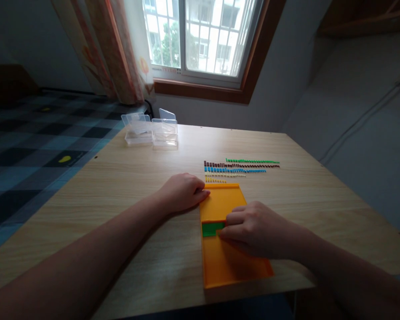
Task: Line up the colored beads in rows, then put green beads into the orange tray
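An orange plastic tray (222, 204) lies lengthwise on the table before me, with a raised rim and a green recessed section (209, 229) across its middle. My left hand (184, 192) is closed at the tray's far left corner, thumb over the rim. At the right end of the green section, my right hand (250, 226) has its fingers pinched together and pointing down-left. Its palm and fingers cover part of the tray, and whatever lies between the fingertips is hidden. Just beyond the tray are rows of tiny pieces: green (251, 161), brown (233, 165), blue (231, 170), pale yellow (223, 175) and yellow (213, 180).
Clear plastic boxes (165, 140) with raised lids stand at the back left of the wooden table (136, 178). A bed with a checked cover (26, 146) borders the left side. Behind the table are a window (206, 40) and a curtain (110, 53).
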`<state>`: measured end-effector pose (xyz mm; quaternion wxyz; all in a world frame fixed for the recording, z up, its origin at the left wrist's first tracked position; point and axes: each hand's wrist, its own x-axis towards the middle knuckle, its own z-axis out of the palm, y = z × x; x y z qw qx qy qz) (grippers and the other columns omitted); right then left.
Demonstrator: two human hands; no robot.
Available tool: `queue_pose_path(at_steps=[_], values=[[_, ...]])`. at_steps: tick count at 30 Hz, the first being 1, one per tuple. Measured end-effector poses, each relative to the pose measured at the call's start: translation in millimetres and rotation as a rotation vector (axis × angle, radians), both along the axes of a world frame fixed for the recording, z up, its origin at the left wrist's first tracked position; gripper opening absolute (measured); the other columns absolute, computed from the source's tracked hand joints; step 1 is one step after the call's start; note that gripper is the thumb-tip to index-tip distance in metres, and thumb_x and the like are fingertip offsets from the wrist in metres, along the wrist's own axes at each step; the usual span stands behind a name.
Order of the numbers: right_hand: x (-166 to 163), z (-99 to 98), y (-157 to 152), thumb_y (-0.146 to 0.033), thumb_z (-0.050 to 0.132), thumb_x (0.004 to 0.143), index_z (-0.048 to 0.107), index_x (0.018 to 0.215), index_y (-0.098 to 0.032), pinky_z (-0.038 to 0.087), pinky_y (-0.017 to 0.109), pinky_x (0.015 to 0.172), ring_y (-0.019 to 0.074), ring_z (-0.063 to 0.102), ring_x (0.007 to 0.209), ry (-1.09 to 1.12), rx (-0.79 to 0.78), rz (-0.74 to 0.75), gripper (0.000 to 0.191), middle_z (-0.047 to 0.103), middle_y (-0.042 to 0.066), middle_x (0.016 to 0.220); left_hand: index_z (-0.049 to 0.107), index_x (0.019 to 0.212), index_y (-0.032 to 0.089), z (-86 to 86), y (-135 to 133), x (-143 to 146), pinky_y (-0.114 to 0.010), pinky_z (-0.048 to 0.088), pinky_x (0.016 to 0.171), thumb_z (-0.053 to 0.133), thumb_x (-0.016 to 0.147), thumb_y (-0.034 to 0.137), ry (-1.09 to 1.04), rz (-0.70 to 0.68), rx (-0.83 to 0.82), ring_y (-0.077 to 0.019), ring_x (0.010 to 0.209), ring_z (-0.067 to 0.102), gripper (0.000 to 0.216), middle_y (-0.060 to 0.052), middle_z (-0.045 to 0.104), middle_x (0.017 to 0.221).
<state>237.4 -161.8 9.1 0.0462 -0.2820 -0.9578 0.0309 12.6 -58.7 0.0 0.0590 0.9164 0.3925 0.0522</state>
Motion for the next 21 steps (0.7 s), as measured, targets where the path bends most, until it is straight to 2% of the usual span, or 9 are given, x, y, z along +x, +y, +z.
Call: queue_pose_path(at_steps=[8,15,21], values=[[-0.5,-0.7,1.3,-0.019,0.054,0.098,0.067,0.088,-0.021,0.020,0.031,0.055,0.0124,0.048,0.066,-0.021,0.026,-0.028,0.017,0.063,-0.001,0.077,0.064,0.065,0.020,-0.2,0.1,0.1,-0.030,0.029,0.056,0.050,0.091,0.044,-0.001,0.001,-0.001,-0.0192,0.064,0.056,0.038,-0.007,0.070,0.073],[-2.5,-2.1,0.4,-0.018,0.053,0.097,0.068,0.086,-0.021,0.021,0.030,0.055,0.0118,0.046,0.062,0.048,0.063,-0.054,0.019,0.062,-0.001,0.075,0.064,0.065,0.019,0.2,0.0,-0.2,-0.030,0.030,0.055,0.051,0.090,0.044,-0.017,0.002,-0.009,-0.0187,0.063,0.056,0.038,-0.007,0.068,0.070],[0.8,-0.8,0.3,-0.020,0.053,0.095,0.069,0.089,-0.022,0.021,0.031,0.055,0.0118,0.048,0.063,0.055,0.020,-0.054,0.017,0.063,-0.001,0.076,0.065,0.067,0.020,-2.7,1.1,-0.4,-0.031,0.029,0.056,0.050,0.092,0.046,0.000,-0.009,0.012,-0.0196,0.066,0.056,0.039,-0.007,0.070,0.074]])
